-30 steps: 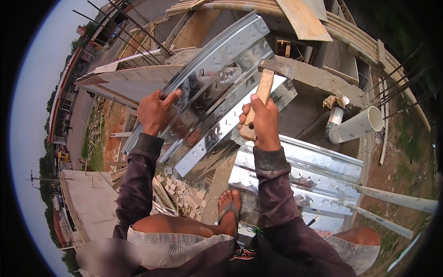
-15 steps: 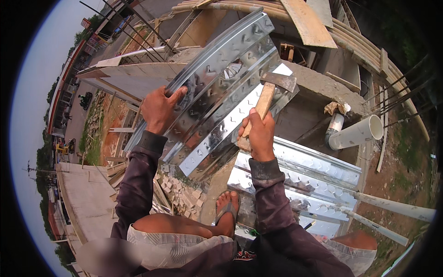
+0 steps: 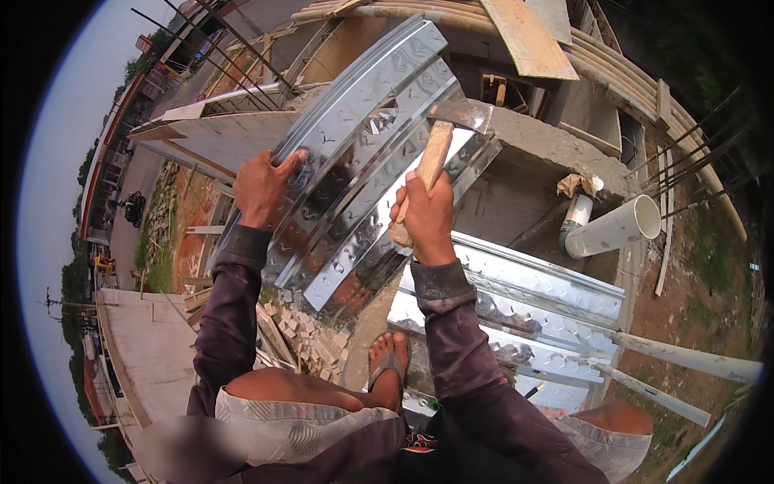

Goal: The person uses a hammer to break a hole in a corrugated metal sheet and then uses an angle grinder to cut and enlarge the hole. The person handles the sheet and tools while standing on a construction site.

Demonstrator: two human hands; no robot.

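Observation:
A ridged, shiny metal decking sheet [image 3: 355, 133] slopes across the middle, tilted up at its far end. My left hand [image 3: 264, 187] is closed round its left edge, the thumb lying on top. In my right hand [image 3: 427, 216] is a hatchet [image 3: 436, 149], gripped low on its wooden handle. The hatchet's metal head lies over the sheet's right part; I cannot tell whether it touches. A second metal decking sheet [image 3: 532, 290] lies flat to the right, below my right hand.
A wide white pipe [image 3: 613, 228] rises at the right beside a rough concrete beam [image 3: 556, 149]. Several rebar rods [image 3: 693, 145] stick out at the far right. Broken blocks [image 3: 310, 339] are heaped near my sandalled foot [image 3: 387, 363]. A plywood board [image 3: 528, 36] rests at the back.
My right hand and the hatchet have moved left and a little up in the view. The tilted sheet and my left hand have shifted left, the sheet's far end most.

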